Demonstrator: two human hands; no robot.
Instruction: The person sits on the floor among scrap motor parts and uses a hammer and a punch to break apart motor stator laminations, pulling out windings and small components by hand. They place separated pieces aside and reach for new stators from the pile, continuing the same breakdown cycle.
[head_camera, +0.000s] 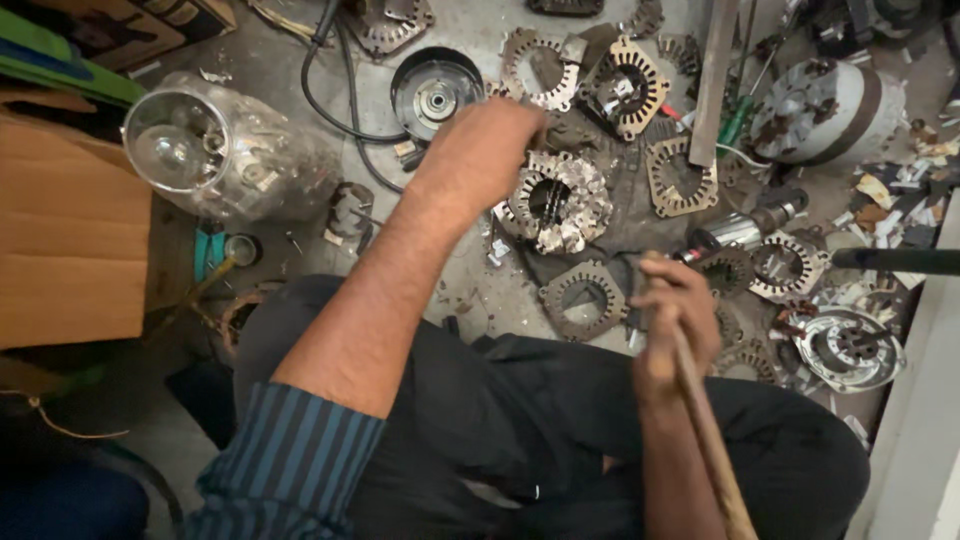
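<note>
The left hand (480, 150) reached out over the floor (470, 290). Its fingers were hidden, so I could not tell their grip. The round metal stator (555, 205) lay just at 4 o'clock from it, touching. The right hand (672, 320), farther off, was closed around a long wooden stick (705, 430) that ran toward 5 o'clock.

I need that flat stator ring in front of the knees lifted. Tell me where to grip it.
Grip the stator ring on its near outer rim, coming from above on the knee side. It lies flat with an open centre, so fingers could also hook through the hole. The right hand is nearest but holds a wooden stick; the left hand rests on another stator.
</note>
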